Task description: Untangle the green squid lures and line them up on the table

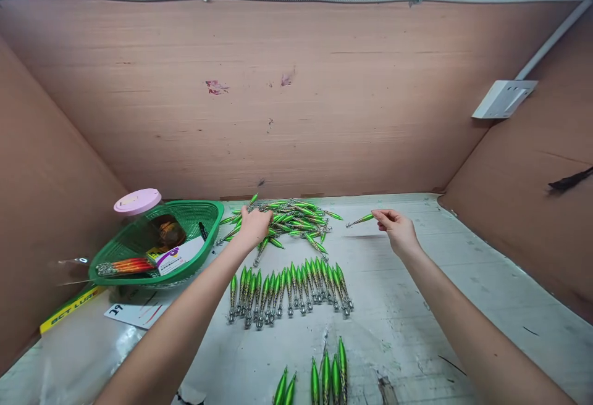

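Observation:
A loose pile of green fishing lures (296,220) lies at the back of the worn white table (417,331). My left hand (254,226) rests on the pile's left edge, fingers curled down into the lures. My right hand (397,230) is held just right of the pile and pinches a single green lure (362,220) by its end, the lure pointing left above the table. A neat row of green lures (290,291) lies side by side nearer to me. Several more lined-up lures (319,377) sit at the near edge.
A green plastic basket (204,250) at the left holds red-orange lures (125,266), a card and a pink-lidded jar (138,202). A yellow box (69,309) and a paper label (132,313) lie beside it. Brown board walls enclose the table; a white socket (504,99) is mounted at the right.

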Demonstrator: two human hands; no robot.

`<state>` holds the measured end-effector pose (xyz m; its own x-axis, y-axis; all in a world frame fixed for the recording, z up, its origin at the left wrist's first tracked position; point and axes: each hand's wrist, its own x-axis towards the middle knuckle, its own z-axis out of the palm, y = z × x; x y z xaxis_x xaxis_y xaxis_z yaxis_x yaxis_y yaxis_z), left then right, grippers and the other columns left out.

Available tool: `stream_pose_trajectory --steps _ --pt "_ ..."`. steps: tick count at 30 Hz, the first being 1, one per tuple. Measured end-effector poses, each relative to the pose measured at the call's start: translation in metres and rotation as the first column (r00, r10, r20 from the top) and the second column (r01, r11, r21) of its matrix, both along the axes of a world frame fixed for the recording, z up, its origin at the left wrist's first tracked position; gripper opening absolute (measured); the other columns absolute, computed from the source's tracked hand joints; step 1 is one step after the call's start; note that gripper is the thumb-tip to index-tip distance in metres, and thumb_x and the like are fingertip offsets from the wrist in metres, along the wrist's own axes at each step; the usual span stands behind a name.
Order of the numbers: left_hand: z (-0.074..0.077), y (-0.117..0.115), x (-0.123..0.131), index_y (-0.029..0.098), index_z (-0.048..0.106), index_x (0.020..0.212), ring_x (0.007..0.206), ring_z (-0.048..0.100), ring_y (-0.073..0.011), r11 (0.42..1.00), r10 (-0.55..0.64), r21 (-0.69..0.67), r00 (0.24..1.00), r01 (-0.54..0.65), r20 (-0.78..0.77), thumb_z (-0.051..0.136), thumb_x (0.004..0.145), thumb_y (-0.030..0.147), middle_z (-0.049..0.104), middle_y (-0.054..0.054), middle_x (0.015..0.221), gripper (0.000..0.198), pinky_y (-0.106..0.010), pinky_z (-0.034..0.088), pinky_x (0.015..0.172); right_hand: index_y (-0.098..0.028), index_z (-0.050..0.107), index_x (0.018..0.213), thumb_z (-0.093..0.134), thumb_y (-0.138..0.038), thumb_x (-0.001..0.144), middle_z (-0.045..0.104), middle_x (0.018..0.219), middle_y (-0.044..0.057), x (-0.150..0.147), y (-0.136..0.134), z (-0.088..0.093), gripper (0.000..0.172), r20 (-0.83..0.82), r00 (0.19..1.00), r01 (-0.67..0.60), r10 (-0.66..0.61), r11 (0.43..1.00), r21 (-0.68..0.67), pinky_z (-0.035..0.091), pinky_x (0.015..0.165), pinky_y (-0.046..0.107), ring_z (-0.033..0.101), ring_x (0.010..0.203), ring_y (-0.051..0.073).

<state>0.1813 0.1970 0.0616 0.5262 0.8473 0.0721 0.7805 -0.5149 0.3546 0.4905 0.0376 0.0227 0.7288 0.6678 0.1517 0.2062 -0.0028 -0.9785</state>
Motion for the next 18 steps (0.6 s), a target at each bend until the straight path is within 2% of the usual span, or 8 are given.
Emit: stream_pose_trajectory --steps 3,6,8,10,12,14,15,18 --pt "0.003 -0.001 -0.003 0.019 0.053 0.077 0.088 0.06 -0.0256 0.995 -0.008 -0.099 0.995 0.018 0.098 0.057 0.063 0.001 0.061 0.001 0.061 0.023 -0.05 0.023 0.1 -0.019 0.059 0.074 0.074 -0.063 0.047 0.059 0.074 0.005 -0.011 -0.014 0.006 0.054 -0.083 0.995 -0.056 0.061 0.996 0.063 0.047 0.06 0.03 0.054 0.068 0.017" --pt "0.009 -0.008 -0.005 0.019 0.052 0.096 0.084 0.063 -0.0212 0.97 0.001 -0.234 0.966 0.061 0.257 0.054 0.075 0.011 0.063 0.0 0.073 0.023 -0.042 0.039 0.092 -0.018 0.059 0.075 0.076 -0.064 0.049 0.063 0.08 0.006 -0.03 -0.027 0.015 0.056 -0.152 0.977 -0.136 0.149 0.986 0.091 0.051 0.067 0.031 0.058 0.073 0.018" --pt "0.012 -0.021 -0.001 0.017 0.049 0.11 0.083 0.065 -0.0175 0.936 -0.014 -0.322 0.931 0.14 0.365 0.05 0.083 0.018 0.064 -0.002 0.083 0.027 -0.034 0.046 0.084 -0.017 0.06 0.076 0.078 -0.06 0.051 0.064 0.079 0.006 -0.046 -0.033 0.022 0.053 -0.221 0.947 -0.216 0.234 0.971 0.102 0.051 0.069 0.031 0.059 0.072 0.016" --pt "0.013 -0.042 0.006 0.016 0.047 0.115 0.087 0.066 -0.0163 0.837 0.002 -0.456 0.832 0.302 0.555 0.052 0.085 0.025 0.063 -0.005 0.092 0.032 -0.031 0.047 0.085 -0.016 0.061 0.079 0.079 -0.055 0.056 0.064 0.077 0.004 -0.062 -0.038 0.031 0.048 -0.3 0.891 -0.317 0.342 0.94 0.128 0.051 0.067 0.03 0.06 0.069 0.015" --pt "0.013 -0.066 0.015 0.015 0.052 0.111 0.091 0.065 -0.0178 0.654 0.113 -0.567 0.677 0.501 0.728 0.065 0.079 0.031 0.062 -0.006 0.097 0.038 -0.032 0.047 0.09 -0.016 0.064 0.083 0.078 -0.05 0.062 0.064 0.075 0.003 -0.076 -0.042 0.04 0.043 -0.342 0.826 -0.416 0.448 0.894 0.168 0.05 0.064 0.028 0.059 0.068 0.014" --pt "0.013 -0.088 0.023 0.015 0.058 0.105 0.089 0.064 -0.0173 0.493 0.225 -0.599 0.573 0.631 0.788 0.077 0.068 0.033 0.062 -0.005 0.095 0.045 -0.033 0.046 0.09 -0.016 0.066 0.088 0.076 -0.048 0.067 0.063 0.073 0.002 -0.086 -0.046 0.048 0.04 -0.335 0.786 -0.478 0.519 0.855 0.203 0.049 0.062 0.026 0.059 0.067 0.013" --pt "0.014 -0.098 0.026 0.015 0.06 0.103 0.087 0.063 -0.0159 0.455 0.236 -0.604 0.566 0.654 0.79 0.08 0.065 0.033 0.062 -0.005 0.094 0.046 -0.032 0.046 0.09 -0.015 0.067 0.089 0.076 -0.047 0.069 0.063 0.073 0.002 -0.09 -0.048 0.051 0.039 -0.33 0.773 -0.497 0.542 0.84 0.217 0.049 0.062 0.026 0.058 0.066 0.013" --pt "0.017 -0.118 0.032 0.015 0.063 0.104 0.085 0.061 -0.014 0.393 0.219 -0.603 0.567 0.694 0.794 0.081 0.064 0.033 0.063 -0.005 0.092 0.047 -0.032 0.046 0.089 -0.015 0.068 0.089 0.075 -0.045 0.071 0.064 0.073 0.002 -0.095 -0.055 0.058 0.036 -0.331 0.742 -0.528 0.583 0.812 0.247 0.05 0.063 0.027 0.058 0.066 0.012"
